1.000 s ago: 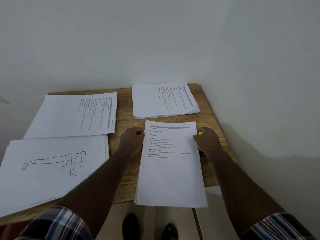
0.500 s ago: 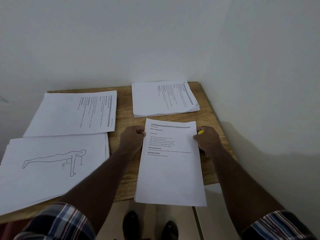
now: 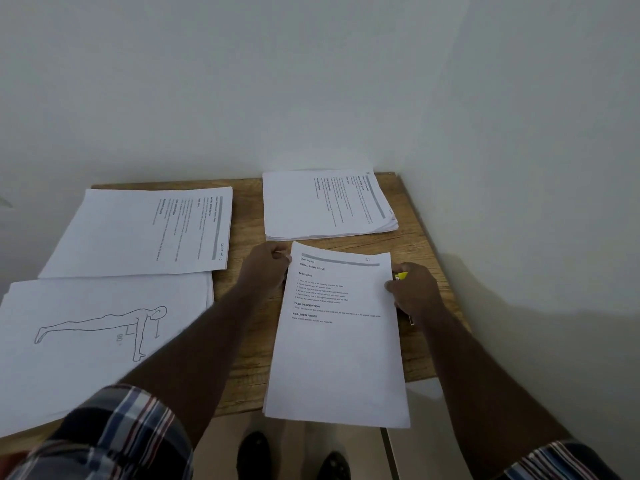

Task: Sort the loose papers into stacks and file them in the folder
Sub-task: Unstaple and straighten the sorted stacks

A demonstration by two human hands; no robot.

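Head view: a wooden table (image 3: 242,358) stands in a corner between white walls, and everything here is placed relative to it. Near its front right edge lies a stack of printed papers (image 3: 337,341), its near end hanging over the table's front edge. The left hand (image 3: 266,270) grips the stack's upper left edge with curled fingers. The right hand (image 3: 414,292) pinches the stack's right edge and also holds a yellow marker (image 3: 401,276) against the palm. At the table's back right corner sits a thicker pile of sheets (image 3: 325,206), turned sideways. At the back left lies another printed page (image 3: 142,233), also sideways. At the front left lies a drawing of a figure doing a push-up (image 3: 100,337). Below the table's front edge, two dark shoes (image 3: 254,452) show on the floor.
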